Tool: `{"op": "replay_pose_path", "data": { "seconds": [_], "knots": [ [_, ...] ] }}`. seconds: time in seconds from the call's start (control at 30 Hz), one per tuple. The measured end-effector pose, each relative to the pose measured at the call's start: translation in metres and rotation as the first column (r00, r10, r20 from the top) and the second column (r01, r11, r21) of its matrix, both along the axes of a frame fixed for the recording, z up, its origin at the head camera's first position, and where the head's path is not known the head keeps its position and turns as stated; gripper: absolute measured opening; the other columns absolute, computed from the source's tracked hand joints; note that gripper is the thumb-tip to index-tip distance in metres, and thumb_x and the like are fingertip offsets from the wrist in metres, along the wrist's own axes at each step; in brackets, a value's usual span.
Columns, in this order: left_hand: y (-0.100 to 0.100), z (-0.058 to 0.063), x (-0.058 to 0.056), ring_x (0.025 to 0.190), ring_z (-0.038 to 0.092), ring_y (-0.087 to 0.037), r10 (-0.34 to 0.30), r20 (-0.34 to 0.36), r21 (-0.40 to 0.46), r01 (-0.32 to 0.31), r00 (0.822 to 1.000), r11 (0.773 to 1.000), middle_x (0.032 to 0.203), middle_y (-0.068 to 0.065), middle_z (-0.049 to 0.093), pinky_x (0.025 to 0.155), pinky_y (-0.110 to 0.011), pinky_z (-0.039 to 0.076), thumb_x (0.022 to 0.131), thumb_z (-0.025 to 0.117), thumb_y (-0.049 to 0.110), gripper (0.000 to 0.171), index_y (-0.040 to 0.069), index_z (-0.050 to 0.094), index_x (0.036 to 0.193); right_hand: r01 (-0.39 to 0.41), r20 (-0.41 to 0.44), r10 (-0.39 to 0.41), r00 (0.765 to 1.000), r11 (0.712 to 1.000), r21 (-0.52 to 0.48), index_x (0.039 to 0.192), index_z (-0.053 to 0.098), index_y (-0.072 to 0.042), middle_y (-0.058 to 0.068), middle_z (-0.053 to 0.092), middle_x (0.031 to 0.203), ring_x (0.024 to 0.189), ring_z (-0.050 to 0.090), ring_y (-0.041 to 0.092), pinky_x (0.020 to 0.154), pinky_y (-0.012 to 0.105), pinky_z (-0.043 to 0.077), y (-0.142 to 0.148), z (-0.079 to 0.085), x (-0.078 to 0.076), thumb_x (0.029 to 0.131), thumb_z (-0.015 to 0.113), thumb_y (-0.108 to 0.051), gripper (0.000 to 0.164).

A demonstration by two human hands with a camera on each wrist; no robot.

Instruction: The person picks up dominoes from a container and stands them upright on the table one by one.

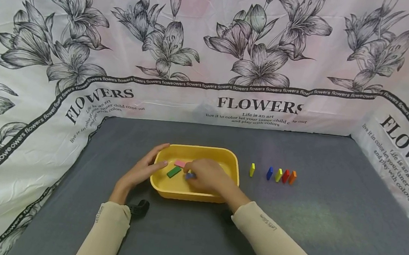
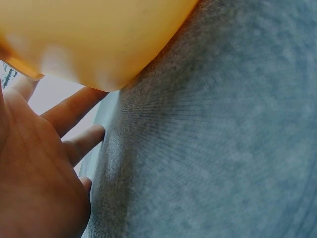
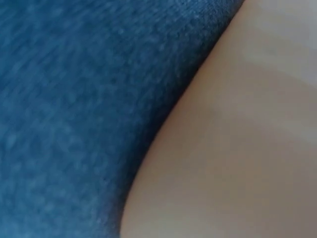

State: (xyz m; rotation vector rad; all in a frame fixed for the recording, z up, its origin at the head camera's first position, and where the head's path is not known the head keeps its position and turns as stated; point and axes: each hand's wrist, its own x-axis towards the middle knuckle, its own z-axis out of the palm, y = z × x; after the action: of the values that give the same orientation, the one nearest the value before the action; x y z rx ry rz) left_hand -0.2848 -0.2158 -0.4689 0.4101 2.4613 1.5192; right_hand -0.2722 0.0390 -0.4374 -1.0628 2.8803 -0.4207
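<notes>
A yellow plastic tray [image 1: 220, 154] sits on the grey table. My left hand [image 1: 141, 172] rests against its left end, the thumb over the rim and the other fingers stretched along the outer wall. In the left wrist view those fingers [image 2: 69, 111] are fairly straight against the tray's side [image 2: 99, 44]. My right hand [image 1: 206, 175] reaches down inside the tray with bent fingers. Just under them lies a blue block [image 1: 190, 176]; I cannot tell whether they pinch it. A pink block [image 1: 179, 163] and a green block [image 1: 174, 172] lie flat nearby.
Right of the tray, small blocks stand upright in a row: a yellow one [image 1: 252, 170] apart, then blue [image 1: 269, 173], yellow [image 1: 279, 175], red [image 1: 285, 176] and orange [image 1: 292, 177]. A flower-printed cloth [image 1: 177, 103] borders the table behind and at both sides.
</notes>
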Motion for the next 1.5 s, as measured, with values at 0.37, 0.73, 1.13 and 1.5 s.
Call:
{"op": "replay_pose_path", "data": {
  "seconds": [0.37,0.73,1.13,1.5],
  "knots": [
    [0.000,0.000,-0.001,0.155,0.024,-0.038,-0.021,-0.022,-0.001,0.021,1.000,1.000,0.171,-0.008,0.019,0.123,-0.063,0.023,0.103,0.058,0.036,0.066,0.027,0.027,0.161,0.037,0.142,0.002,0.990,0.961,-0.273,0.116,0.075,-0.012,-0.001,0.076,0.105,0.095,0.069,0.017,0.085,0.033,0.057,0.027,0.009,-0.004,0.092,0.072,-0.016,0.024],
    [0.001,0.001,0.000,0.156,0.022,-0.037,-0.017,-0.005,0.000,0.017,1.000,1.000,0.171,-0.008,0.019,0.123,-0.063,0.021,0.102,0.059,0.037,0.066,0.029,0.028,0.160,0.079,0.121,-0.029,0.992,0.898,-0.433,0.119,0.073,-0.012,0.004,0.078,0.103,0.073,0.059,0.014,0.066,0.026,0.049,0.060,0.024,-0.003,0.092,0.073,-0.016,0.026],
    [-0.001,0.000,0.000,0.157,0.018,-0.039,-0.022,-0.009,0.006,0.022,1.000,1.000,0.171,-0.009,0.017,0.123,-0.064,0.018,0.103,0.058,0.035,0.066,0.027,0.027,0.161,0.189,0.203,-0.086,0.975,0.798,-0.572,0.119,0.073,-0.018,0.005,0.077,0.109,0.077,0.059,0.020,0.067,0.029,0.048,0.093,0.039,0.004,0.094,0.073,-0.016,0.026],
    [-0.001,-0.001,0.000,0.155,0.024,-0.037,-0.021,-0.011,0.005,0.021,1.000,1.000,0.170,-0.007,0.020,0.122,-0.063,0.023,0.103,0.058,0.035,0.065,0.032,0.028,0.160,0.284,0.255,-0.159,0.954,0.758,-0.588,0.125,0.071,-0.018,0.007,0.074,0.118,0.086,0.064,0.023,0.068,0.030,0.054,0.127,0.042,0.012,0.094,0.074,-0.023,0.032]
  ]
}}
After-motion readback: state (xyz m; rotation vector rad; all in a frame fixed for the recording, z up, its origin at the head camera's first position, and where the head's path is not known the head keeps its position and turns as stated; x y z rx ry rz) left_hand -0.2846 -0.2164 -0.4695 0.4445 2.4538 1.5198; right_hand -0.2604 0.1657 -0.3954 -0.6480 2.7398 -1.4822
